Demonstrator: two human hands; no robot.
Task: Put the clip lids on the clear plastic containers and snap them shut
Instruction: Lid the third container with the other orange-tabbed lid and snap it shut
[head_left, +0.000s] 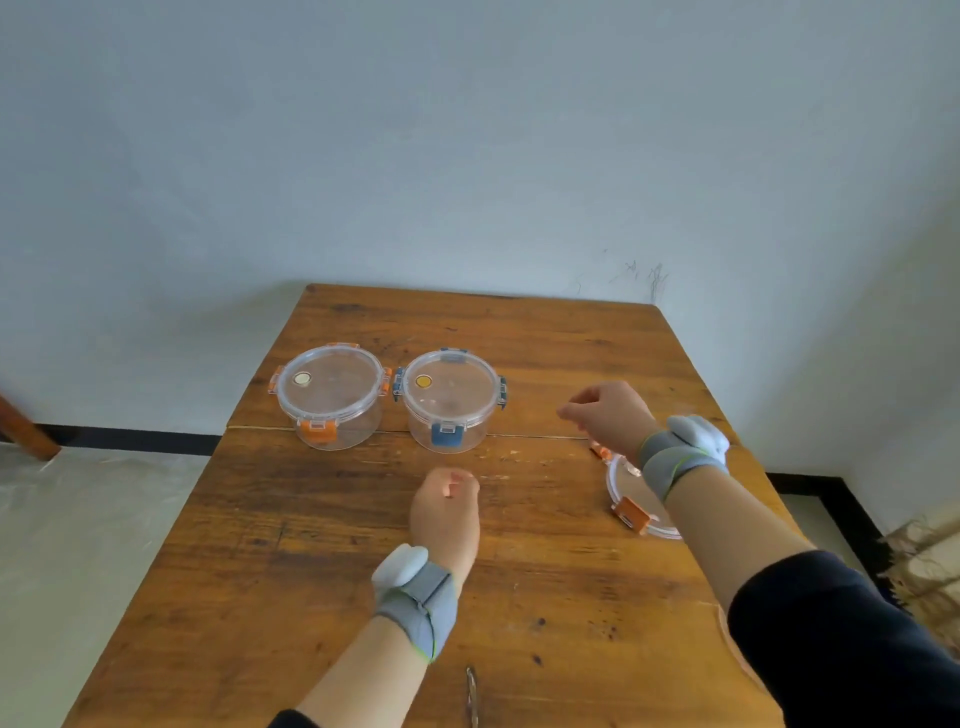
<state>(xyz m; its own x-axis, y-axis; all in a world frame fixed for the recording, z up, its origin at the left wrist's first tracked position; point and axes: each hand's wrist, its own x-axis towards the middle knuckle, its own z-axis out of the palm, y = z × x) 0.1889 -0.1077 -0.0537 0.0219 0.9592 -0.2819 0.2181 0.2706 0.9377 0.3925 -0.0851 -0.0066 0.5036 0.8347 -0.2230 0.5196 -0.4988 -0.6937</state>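
Two round clear containers stand side by side on the wooden table. The left container wears a lid with orange clips folded down. The right container wears a lid with blue clips folded down. A loose clear lid with orange clips lies flat at the right, partly hidden under my right forearm. My right hand hovers over the table right of the blue-clip container, fingers curled, holding nothing. My left hand rests in a fist below the blue-clip container, holding nothing.
The table's left edge drops to a pale floor. A white wall stands close behind the far edge. A thin metal object lies near the front edge. Both wrists wear grey bands with white sensors.
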